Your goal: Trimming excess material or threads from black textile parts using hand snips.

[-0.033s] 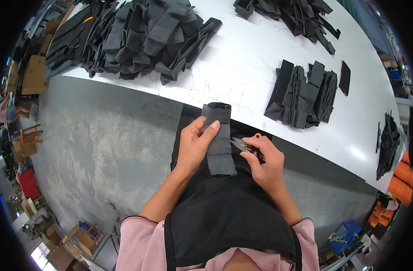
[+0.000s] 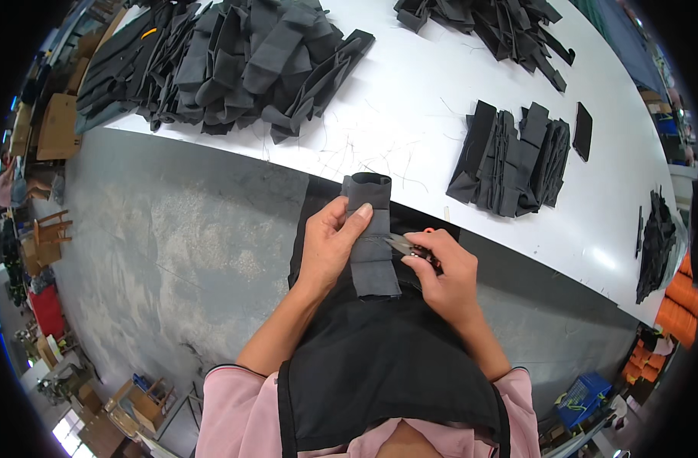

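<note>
Large heap of dark grey fabric pieces at far left of white table. Left hand closed on grey fabric strip, thumb on front, fingers behind; strip held upright over black apron, just below table edge, top end folded over. Right hand closed around small thread snips, blades touching strip's right edge. Further right, neat stack of black pieces on table; small pile near right rim.
</note>
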A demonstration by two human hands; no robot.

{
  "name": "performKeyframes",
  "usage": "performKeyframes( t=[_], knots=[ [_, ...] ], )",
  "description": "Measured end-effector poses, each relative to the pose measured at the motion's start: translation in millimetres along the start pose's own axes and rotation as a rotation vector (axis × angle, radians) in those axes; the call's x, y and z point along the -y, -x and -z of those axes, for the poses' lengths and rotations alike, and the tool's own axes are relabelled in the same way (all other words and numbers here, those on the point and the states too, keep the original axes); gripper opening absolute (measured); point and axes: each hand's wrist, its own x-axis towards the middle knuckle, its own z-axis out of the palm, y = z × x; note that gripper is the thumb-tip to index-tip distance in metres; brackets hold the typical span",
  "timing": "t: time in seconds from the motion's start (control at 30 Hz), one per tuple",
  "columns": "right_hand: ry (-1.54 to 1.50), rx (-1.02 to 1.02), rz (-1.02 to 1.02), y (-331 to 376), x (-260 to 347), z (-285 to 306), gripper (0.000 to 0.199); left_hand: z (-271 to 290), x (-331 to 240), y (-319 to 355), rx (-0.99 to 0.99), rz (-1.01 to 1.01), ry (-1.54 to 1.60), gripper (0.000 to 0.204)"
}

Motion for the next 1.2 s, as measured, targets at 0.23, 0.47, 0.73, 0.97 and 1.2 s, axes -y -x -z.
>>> performKeyframes(
  t=[0.23, 0.47, 0.73, 0.97, 1.2],
  knots=[
    [0.266, 0.099, 0.249, -9, 8, 5, 0.022, 7, 5, -3, -0.006, -0.042, -0.073, 0.022],
    [0.327, 0.241, 0.347, -16, 10, 8, 0.022, 6, 5, -1, 0.022, -0.035, -0.102, 0.025],
    [0.218, 0.319, 0.313, -19, 6, 5, 0.021, 8, 8, -2, 0.066, -0.025, -0.107, 0.028],
    [0.253, 0.333, 0.278, -16, 10, 3, 0.021, 12, 9, -1, 0.059, -0.044, -0.181, 0.03],
    [0.235, 0.228, 0.202, -6, 13, -3, 0.02, 13, 12, -2, 0.047, -0.008, -0.071, 0.03]
  ],
)
